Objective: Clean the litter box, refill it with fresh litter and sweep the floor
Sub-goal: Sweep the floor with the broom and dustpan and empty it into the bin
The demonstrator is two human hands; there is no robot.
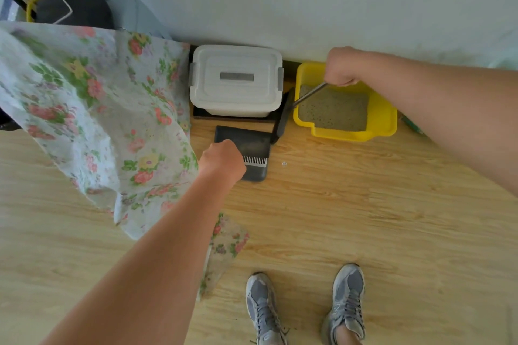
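A yellow litter box (pixel 384 120) holding grey litter (pixel 335 109) stands on the wooden floor against the white wall. My right hand (pixel 340 67) grips the metal handle of a broom (pixel 309 95), whose dark head (pixel 283 117) sits on the floor between the litter box and a white bin. My left hand (pixel 224 161) is curled round the handle of a dark dustpan (pixel 244 140), which has a white comb edge (pixel 255 161). The dustpan's handle is hidden under my fist. The pan lies on the floor in front of the white bin.
A white lidded storage bin (pixel 236 80) stands on a dark tray (pixel 201 116) by the wall. A floral cloth (pixel 92 109) drapes over something at left and reaches the floor. A small speck (pixel 284 164) lies on the floor. My two grey shoes (pixel 305 305) stand below.
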